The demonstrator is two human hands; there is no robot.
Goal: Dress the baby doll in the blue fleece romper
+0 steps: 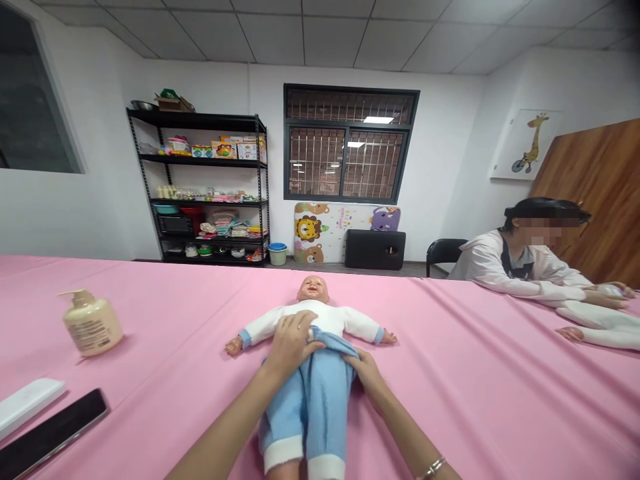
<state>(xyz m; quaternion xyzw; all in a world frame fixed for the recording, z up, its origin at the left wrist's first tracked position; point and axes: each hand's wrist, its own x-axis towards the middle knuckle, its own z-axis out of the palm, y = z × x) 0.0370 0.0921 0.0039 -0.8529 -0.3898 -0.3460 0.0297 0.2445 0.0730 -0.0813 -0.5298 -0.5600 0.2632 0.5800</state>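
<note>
Forearms [225, 427] reach to a baby doll [320, 320] lying face-up on pink cloth [500, 413]. Left hand [293, 343] lies on the blue trousers [310, 407] at the waistband, fingers together, grip unclear. Right hand [369, 377] seems pinched on the waistband. Doll looks light, soft-bodied; waistband offers best hold. Pump bottle [93, 323] stands well left of the fingers, contents hidden.

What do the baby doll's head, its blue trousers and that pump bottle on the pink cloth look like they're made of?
The baby doll's head looks like moulded vinyl or similar plastic, smooth with a slight shine. The blue trousers seem a soft knitted fabric, perhaps fleece, matte and folding softly at the waist. The pump bottle looks like cream plastic, with a smooth, faintly glossy surface.
</note>
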